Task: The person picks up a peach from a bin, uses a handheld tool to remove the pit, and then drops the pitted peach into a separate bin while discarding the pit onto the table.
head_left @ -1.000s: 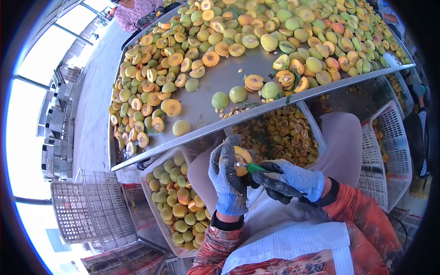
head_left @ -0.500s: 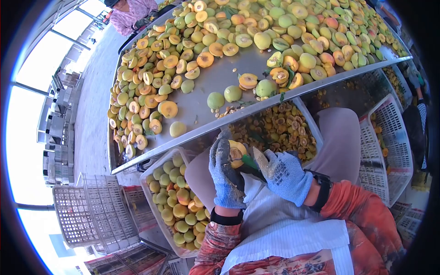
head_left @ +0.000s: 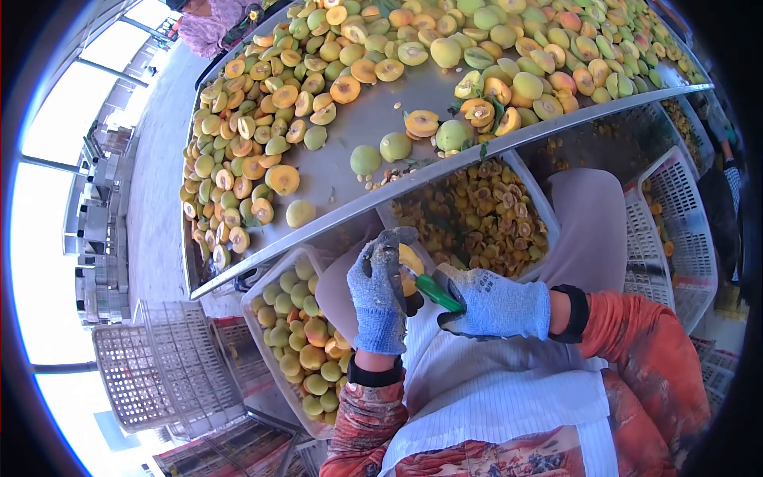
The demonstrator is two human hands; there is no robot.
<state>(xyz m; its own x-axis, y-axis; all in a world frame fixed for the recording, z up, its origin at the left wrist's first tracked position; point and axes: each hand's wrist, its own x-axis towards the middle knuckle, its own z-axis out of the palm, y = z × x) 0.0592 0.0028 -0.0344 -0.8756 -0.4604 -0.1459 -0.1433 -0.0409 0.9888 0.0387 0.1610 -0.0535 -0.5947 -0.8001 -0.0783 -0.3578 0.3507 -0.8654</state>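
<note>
My left hand [head_left: 377,296], in a blue work glove with a dirt-darkened palm, is closed around a cut apricot [head_left: 412,260] with its yellow-orange flesh partly showing. My right hand [head_left: 499,304], gloved the same way, grips a green-handled tool [head_left: 436,292]. Its tip points at the fruit, though the working end is mostly hidden between fruit and glove. Both hands are close together above my lap, just below the front rim of the metal table [head_left: 445,168]. Behind them a crate [head_left: 536,208] holds brown-orange fruit scraps and stones.
Halved and whole apricots [head_left: 298,102] cover much of the table. A crate of whole apricots [head_left: 306,342] stands at my left knee. Empty-looking plastic baskets [head_left: 163,370] are stacked farther left, and a white crate [head_left: 675,230] is at my right. Another person [head_left: 211,28] works at the far left corner.
My right hand has turned flatter and shifted slightly down and right, exposing more of the green handle. My left hand has tilted, covering more of the apricot. The view has shifted slightly.
</note>
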